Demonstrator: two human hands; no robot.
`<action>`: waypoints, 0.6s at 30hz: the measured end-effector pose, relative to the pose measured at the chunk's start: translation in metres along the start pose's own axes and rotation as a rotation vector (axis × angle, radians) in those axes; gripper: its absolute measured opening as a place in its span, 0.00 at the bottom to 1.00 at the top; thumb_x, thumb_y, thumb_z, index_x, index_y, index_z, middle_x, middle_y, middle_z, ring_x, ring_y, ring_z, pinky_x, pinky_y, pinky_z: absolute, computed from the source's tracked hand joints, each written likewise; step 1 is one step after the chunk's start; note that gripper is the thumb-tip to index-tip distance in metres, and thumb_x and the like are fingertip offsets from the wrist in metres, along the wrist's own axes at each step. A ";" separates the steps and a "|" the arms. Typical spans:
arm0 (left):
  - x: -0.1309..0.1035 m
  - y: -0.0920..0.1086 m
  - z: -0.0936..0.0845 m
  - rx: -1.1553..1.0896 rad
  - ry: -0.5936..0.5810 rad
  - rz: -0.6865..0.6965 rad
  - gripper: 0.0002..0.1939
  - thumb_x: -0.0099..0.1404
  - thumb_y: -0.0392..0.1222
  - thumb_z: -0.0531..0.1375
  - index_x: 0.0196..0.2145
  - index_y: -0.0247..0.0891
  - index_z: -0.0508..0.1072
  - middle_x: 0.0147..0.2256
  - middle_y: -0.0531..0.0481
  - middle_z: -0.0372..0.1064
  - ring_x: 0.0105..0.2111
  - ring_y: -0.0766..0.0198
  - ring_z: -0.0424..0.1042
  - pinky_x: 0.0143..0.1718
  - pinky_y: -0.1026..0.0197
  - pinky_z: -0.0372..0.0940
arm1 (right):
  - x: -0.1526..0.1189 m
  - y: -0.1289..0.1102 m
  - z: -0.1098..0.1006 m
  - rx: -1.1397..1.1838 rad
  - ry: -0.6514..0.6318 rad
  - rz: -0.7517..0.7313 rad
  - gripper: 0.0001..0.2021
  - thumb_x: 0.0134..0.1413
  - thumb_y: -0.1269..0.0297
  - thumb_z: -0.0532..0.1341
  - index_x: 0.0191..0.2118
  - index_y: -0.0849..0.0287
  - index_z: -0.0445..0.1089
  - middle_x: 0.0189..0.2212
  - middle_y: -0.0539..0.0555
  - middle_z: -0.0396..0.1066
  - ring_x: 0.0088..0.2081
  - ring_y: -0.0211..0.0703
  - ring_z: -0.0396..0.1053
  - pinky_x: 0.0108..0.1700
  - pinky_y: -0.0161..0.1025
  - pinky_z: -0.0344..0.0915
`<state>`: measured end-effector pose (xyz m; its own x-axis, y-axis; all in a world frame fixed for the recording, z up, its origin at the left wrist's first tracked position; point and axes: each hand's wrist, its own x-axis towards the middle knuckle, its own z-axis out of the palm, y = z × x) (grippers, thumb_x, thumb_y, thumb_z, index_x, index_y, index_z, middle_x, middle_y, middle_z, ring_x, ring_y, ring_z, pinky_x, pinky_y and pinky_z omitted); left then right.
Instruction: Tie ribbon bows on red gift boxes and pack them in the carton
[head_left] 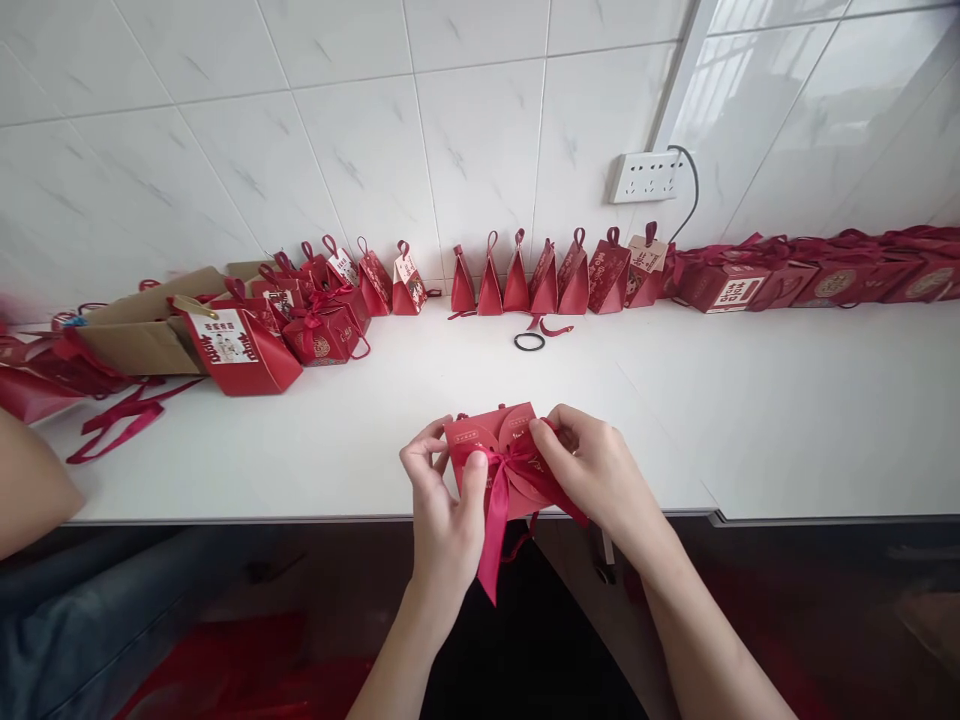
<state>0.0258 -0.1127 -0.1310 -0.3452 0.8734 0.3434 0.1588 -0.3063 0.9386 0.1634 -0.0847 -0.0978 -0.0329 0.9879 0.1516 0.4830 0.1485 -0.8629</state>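
A red gift box (517, 484) with petal-shaped flaps is held over the front edge of the white table. A crimson ribbon (495, 545) is tied in a bow at its middle, and one long tail hangs below the box. My left hand (448, 495) grips the box's left side, thumb on the front by the bow. My right hand (589, 460) pinches at the right side, its thumb and fingers closed around the bow's right loop. The exact hold of the right fingertips is partly hidden.
Small red triangular boxes (516, 280) line the tiled wall. A black ring (529, 342) lies in front of them. Tied boxes (795, 285) are packed at right. An open cardboard carton (139, 345) and a loose ribbon (127, 415) lie at left, near another person's arm (30, 490).
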 end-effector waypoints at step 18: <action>-0.005 0.008 0.001 0.137 0.035 -0.050 0.08 0.67 0.45 0.50 0.31 0.40 0.60 0.54 0.46 0.61 0.49 0.62 0.66 0.43 0.62 0.65 | -0.015 0.021 0.008 0.941 -0.012 0.209 0.13 0.46 0.55 0.66 0.25 0.59 0.66 0.24 0.49 0.67 0.27 0.36 0.64 0.30 0.33 0.62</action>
<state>0.0297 -0.1194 -0.1251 -0.3874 0.8719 0.2994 0.2647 -0.2058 0.9421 0.1667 -0.0959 -0.1217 -0.0375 0.9981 -0.0497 -0.4193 -0.0609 -0.9058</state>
